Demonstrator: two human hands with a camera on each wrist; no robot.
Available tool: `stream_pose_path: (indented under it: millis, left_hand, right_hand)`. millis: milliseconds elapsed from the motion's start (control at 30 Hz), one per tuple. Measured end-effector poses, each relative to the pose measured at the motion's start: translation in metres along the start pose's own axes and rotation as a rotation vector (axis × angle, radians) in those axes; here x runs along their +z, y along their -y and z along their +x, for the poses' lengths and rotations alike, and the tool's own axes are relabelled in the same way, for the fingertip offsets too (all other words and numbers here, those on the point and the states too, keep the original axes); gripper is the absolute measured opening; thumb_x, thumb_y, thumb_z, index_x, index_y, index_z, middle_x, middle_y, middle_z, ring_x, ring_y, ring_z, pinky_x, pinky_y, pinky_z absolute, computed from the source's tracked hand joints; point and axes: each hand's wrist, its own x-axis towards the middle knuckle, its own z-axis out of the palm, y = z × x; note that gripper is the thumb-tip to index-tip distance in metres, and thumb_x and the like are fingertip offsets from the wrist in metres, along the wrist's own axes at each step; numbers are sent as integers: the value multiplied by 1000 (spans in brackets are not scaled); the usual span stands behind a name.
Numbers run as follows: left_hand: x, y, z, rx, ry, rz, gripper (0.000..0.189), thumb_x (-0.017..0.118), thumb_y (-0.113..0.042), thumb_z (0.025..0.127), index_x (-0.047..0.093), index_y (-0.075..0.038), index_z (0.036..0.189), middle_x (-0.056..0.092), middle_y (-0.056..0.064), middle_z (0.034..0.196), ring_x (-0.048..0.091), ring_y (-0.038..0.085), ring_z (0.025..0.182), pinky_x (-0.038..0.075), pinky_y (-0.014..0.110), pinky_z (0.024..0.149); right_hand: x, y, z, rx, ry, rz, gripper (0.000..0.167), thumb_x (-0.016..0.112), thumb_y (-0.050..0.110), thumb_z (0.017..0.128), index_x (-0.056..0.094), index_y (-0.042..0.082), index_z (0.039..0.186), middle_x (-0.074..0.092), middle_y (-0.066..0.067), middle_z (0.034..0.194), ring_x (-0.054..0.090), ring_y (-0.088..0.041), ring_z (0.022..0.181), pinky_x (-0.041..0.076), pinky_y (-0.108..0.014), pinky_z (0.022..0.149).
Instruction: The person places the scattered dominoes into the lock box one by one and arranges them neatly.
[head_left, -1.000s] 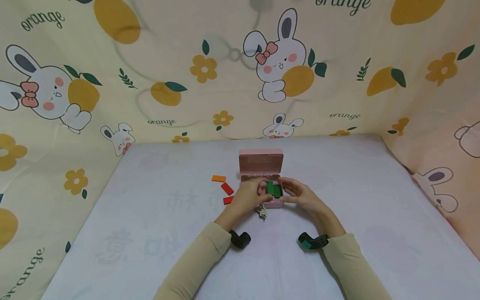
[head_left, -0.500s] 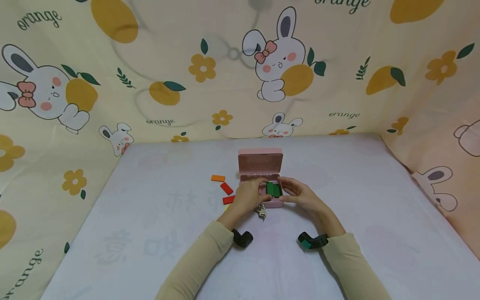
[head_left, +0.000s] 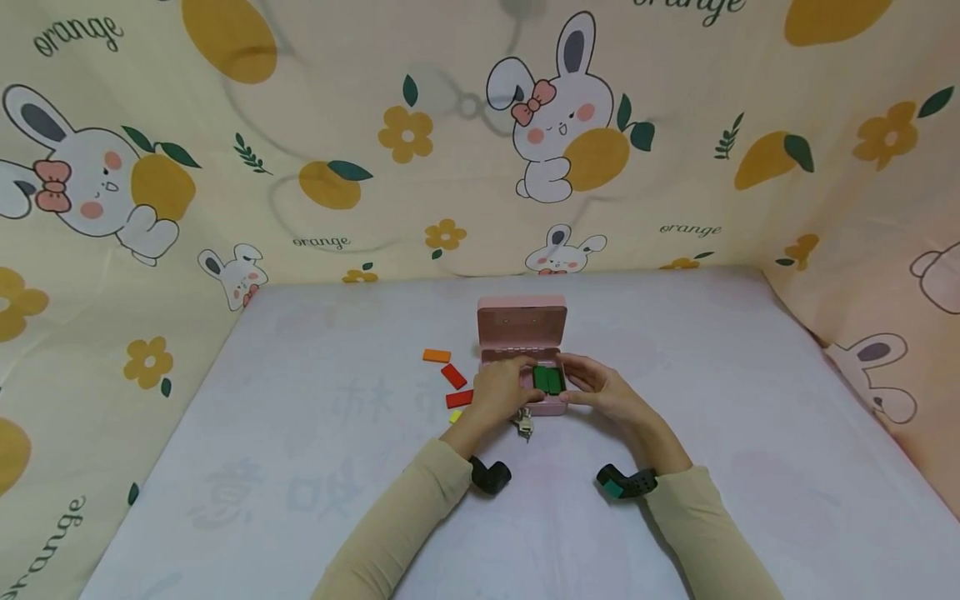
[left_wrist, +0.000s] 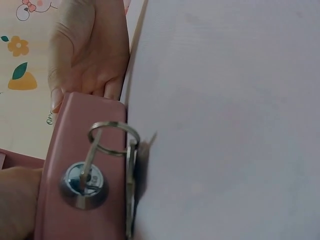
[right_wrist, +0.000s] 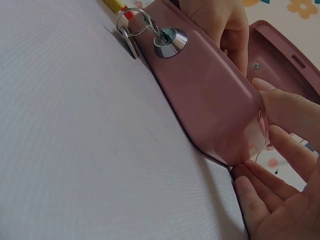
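A pink metal cash box (head_left: pixel 553 409) stands with its lid (head_left: pixel 522 327) raised. Two green blocks (head_left: pixel 553 381) lie side by side inside it. Reaching into the box from the left, my left hand (head_left: pixel 501 392) pinches the left green block (head_left: pixel 541 378) between thumb and forefinger; its other fingers are hidden. My right hand (head_left: pixel 606 395) grips the box's right end; the right wrist view shows its thumb at the top corner and its fingers (right_wrist: pixel 270 182) against the end wall. A key on a ring (left_wrist: pixel 114 137) sits in the front lock (left_wrist: pixel 84 181).
Left of the box lie an orange block (head_left: pixel 437 356), two red blocks (head_left: pixel 453 376) and a yellow block (head_left: pixel 455 416), partly hidden by the left hand. A white cloth (head_left: pixel 315 400) covers the table, and a printed curtain (head_left: pixel 450 192) hangs behind.
The left green block has gone down from a raised position to lie level beside the other. My left wrist has shifted slightly right, uncovering the yellow block. The right hand keeps its place.
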Motion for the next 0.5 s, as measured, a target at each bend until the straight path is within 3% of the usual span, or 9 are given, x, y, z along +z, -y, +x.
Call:
stream_pose_path:
  millis: [300, 500]
  left_hand:
    - [0, -2, 0, 1, -1, 28, 50, 74, -42, 81, 63, -24, 126, 72, 3, 109, 54, 14, 74, 34, 21, 55]
    - [-1, -3, 0, -3, -2, 51, 50, 75, -42, 80, 64, -24, 125, 74, 2, 103, 57, 15, 73, 35, 22, 54]
  right_hand:
    - [0, -2, 0, -26, -5, -8, 71, 67, 3, 87, 29, -10, 145, 27, -32, 153, 23, -47, 143, 34, -5, 104]
    - [0, -2, 0, -40, -6, -12, 71, 68, 4, 86, 30, -10, 144, 28, -32, 152, 23, -48, 141, 34, -5, 103]
